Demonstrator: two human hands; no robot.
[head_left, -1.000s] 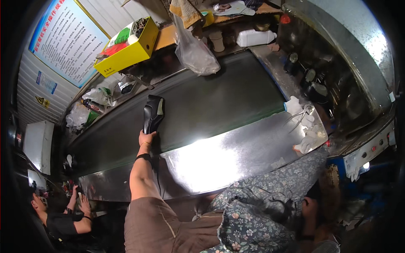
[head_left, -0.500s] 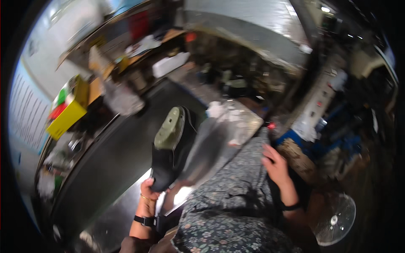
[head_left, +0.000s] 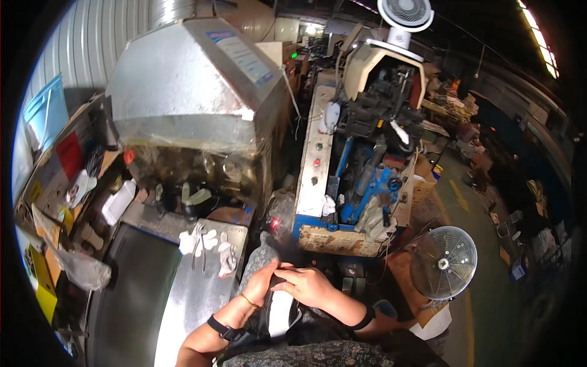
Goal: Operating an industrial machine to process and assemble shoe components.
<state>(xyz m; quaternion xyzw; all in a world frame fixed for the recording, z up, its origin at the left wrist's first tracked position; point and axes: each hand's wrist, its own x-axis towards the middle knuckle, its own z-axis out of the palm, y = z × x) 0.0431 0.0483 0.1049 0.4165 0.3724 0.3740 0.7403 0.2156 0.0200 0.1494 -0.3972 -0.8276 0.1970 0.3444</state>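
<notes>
2 hands, left hand [head_left: 262,282] and right hand [head_left: 310,286], now clamp 1 shoe [head_left: 278,313], seemingly dark, near the body, lowered from the belt [head_left: 131,300].

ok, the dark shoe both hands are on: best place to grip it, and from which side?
Probably around the upper, from both sides, much as now. The shoe sits close against the body with its pale sole facing up; left hand and right hand both lie over its far end. The narrow body lets fingers wrap it, leaving the sole free.
</notes>
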